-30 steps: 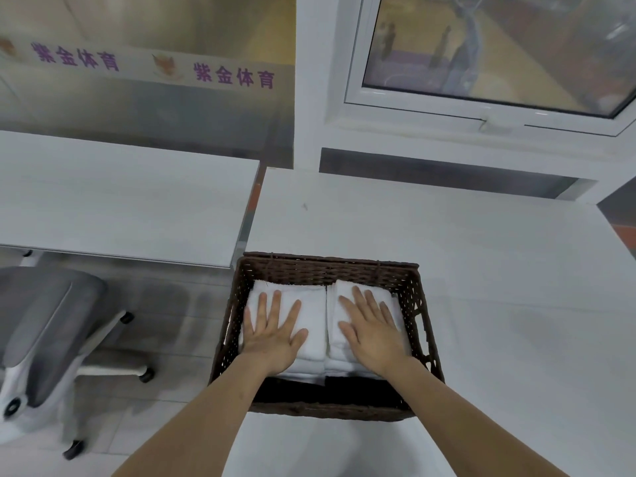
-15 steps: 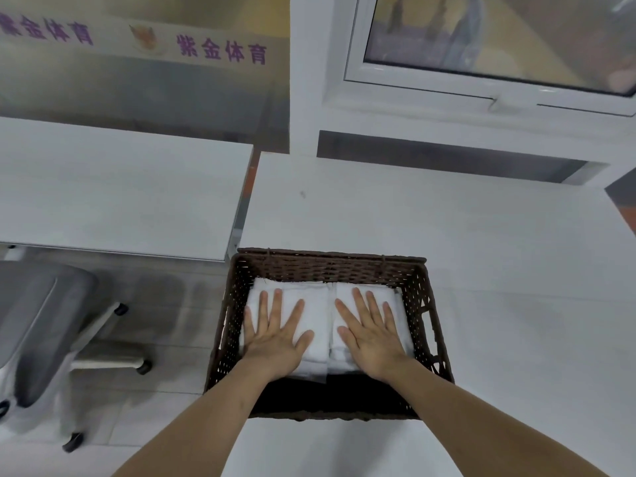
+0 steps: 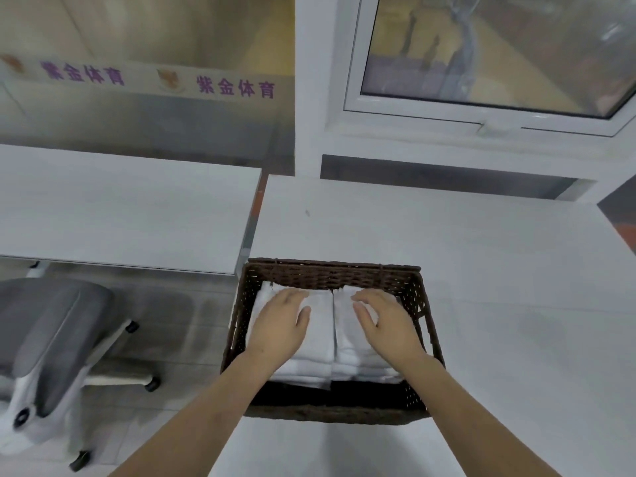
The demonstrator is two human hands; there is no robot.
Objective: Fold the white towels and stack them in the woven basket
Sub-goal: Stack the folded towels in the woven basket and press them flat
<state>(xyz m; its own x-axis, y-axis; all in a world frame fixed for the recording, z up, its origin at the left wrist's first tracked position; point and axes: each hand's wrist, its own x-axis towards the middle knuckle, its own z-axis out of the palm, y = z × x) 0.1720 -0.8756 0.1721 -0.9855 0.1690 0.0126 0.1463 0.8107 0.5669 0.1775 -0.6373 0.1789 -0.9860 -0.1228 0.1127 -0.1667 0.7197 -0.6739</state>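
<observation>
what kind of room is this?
Probably an office or staff room at a sports venue: white desks, a grey wheeled office chair, a window that seems to overlook a wooden court, and purple Chinese signage on the glass.

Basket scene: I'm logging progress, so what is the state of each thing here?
woven basket: upright on table, holding towels
left towel stack: folded, in basket
right towel stack: folded, beside the left stack
left hand: resting on left stack
right hand: over right stack, fingers bent
</observation>
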